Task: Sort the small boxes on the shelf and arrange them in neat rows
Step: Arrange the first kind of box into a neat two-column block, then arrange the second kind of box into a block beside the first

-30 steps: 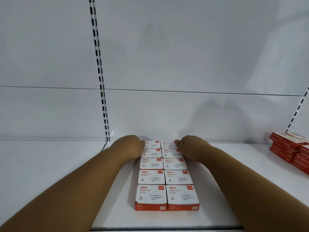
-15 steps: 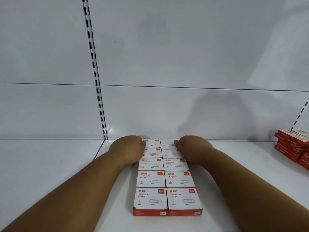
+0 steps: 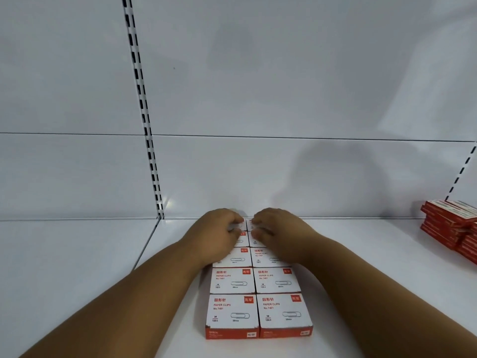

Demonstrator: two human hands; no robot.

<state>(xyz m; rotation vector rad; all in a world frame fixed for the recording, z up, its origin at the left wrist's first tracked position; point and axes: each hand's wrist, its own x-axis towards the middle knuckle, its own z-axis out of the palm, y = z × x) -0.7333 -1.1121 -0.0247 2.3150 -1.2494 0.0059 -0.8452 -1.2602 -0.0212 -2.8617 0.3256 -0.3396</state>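
White-and-red paper clip boxes (image 3: 258,293) lie flat on the white shelf (image 3: 361,254) in two columns, edges touching, running from the front edge toward the back wall (image 3: 284,164). Five rows can be counted; the rear ones are partly covered. Left hand (image 3: 216,236) rests palm-down on the rear boxes of the left column, right hand (image 3: 281,233) on those of the right column. Fingers (image 3: 236,223) of both hands are curled loosely onto the box tops, pressing rather than gripping; fingertips nearly meet over the centre seam. Stack of red boxes (image 3: 451,223) sits at the right edge, well apart.
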